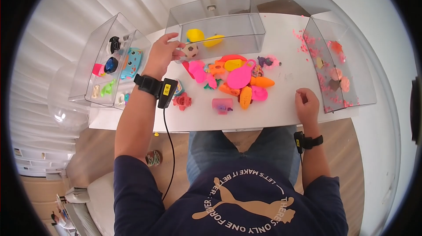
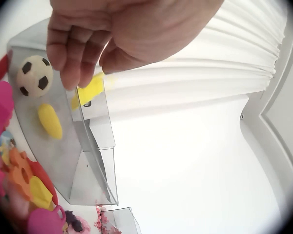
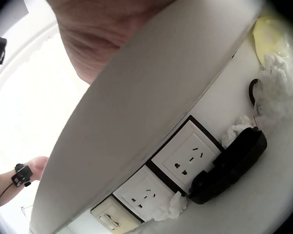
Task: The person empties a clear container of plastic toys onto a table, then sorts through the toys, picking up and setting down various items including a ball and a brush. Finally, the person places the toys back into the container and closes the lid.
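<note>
My left hand reaches over the left end of the clear bin at the back of the table. Its fingers are loosely bent, and no object shows in their grasp. Just past the fingertips is a yellow toy, blurred in the left wrist view. A small soccer ball and a smooth yellow piece lie in the bin. At the table's front right edge rests my right hand, fingers loosely curled and holding nothing; the right wrist view shows mostly the table's underside, with its fingers hidden.
A pile of toys, including a pink paddle-shaped piece and an orange carrot-shaped one, covers the middle. A pink cylinder lies in front. The left clear bin holds mixed toys; the right bin holds pink pieces, with pink bits scattered beside it.
</note>
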Demonstrator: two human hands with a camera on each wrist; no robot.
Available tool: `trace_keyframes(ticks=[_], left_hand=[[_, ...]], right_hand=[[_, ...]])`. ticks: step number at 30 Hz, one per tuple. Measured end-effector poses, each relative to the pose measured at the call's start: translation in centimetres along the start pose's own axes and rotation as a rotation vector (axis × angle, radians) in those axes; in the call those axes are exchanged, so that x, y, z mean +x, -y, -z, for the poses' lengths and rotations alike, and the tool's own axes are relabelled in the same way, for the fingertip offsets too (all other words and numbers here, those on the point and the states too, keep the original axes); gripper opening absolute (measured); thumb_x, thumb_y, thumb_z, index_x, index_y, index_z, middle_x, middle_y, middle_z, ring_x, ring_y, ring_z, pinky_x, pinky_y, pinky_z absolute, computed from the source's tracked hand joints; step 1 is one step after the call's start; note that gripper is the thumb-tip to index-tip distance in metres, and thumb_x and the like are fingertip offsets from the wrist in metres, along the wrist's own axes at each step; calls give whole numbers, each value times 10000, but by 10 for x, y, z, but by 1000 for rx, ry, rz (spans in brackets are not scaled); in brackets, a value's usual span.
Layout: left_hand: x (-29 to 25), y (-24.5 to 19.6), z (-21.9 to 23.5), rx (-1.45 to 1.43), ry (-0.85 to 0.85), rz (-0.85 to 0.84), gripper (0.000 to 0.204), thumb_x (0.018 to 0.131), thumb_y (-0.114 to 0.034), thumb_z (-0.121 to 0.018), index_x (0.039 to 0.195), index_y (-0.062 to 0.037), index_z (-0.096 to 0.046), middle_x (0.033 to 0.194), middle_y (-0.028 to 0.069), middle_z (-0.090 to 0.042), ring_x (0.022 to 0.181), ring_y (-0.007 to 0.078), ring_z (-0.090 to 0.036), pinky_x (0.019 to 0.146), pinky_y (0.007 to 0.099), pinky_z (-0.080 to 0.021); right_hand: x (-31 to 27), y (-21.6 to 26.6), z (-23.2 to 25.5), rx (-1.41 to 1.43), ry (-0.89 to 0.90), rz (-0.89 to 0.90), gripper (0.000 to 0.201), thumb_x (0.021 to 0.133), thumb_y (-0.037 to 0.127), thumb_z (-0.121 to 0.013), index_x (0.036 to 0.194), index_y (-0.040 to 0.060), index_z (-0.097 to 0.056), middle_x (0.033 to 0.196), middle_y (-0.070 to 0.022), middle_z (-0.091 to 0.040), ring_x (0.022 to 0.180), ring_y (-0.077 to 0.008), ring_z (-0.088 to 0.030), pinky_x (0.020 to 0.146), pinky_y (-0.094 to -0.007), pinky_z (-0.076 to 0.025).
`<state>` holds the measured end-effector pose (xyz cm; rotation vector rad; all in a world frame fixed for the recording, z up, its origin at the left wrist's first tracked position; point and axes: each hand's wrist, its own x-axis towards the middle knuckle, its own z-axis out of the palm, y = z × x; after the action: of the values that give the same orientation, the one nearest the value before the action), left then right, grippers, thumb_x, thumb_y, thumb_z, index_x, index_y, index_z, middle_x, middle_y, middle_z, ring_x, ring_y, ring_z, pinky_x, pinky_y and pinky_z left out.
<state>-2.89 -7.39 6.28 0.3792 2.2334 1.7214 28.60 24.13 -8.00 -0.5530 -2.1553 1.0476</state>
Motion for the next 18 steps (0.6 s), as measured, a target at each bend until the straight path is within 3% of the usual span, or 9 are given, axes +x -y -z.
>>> trace_keyframes(ticks=[5,9,11,12,15,18], left_hand=[[-28,19,32,303,25,-103,297,926,-150,-604,1174,11,-631,972,84,-703,736,121,-650,684,252,-508],[-76,50,49,691,140,-234,342,825,-118,-723,1136,1,-644,974,86,-690,811,168,-648,712,297,-522],[-102,62,42,767,100,-295,400,762,-110,-778,1128,-16,-646,1022,114,-666,876,231,-639,775,338,-527],[-111,65,39,779,108,-250,417,734,-108,-783,1121,-30,-652,1084,141,-641,967,293,-616,855,379,-513],[-124,80,34,923,123,-438,426,724,-94,-775,1127,-36,-651,1116,149,-629,1046,325,-588,911,404,-494],[-129,86,24,923,130,-384,430,726,-94,-765,1135,-42,-643,1109,150,-614,1073,351,-566,928,418,-484]], right_hand=[[0,-3,0,-4,17,-19,97,851,34,-666,948,20,-664,737,-35,-606,604,-97,-533,567,-246,-439],[0,1,0,4,21,-32,102,852,31,-664,954,17,-664,740,-29,-607,613,-89,-528,568,-245,-435],[0,1,0,4,11,-17,102,855,27,-661,956,16,-665,742,-23,-605,619,-83,-523,569,-242,-433],[-1,0,0,5,8,-9,101,856,26,-659,957,15,-665,743,-20,-605,621,-81,-521,570,-241,-432],[-1,1,-1,7,13,-17,97,859,19,-654,955,15,-665,745,-15,-602,623,-77,-514,573,-237,-430],[-1,-1,1,9,30,-34,95,860,19,-653,954,15,-665,744,-11,-597,621,-75,-507,573,-233,-427]])
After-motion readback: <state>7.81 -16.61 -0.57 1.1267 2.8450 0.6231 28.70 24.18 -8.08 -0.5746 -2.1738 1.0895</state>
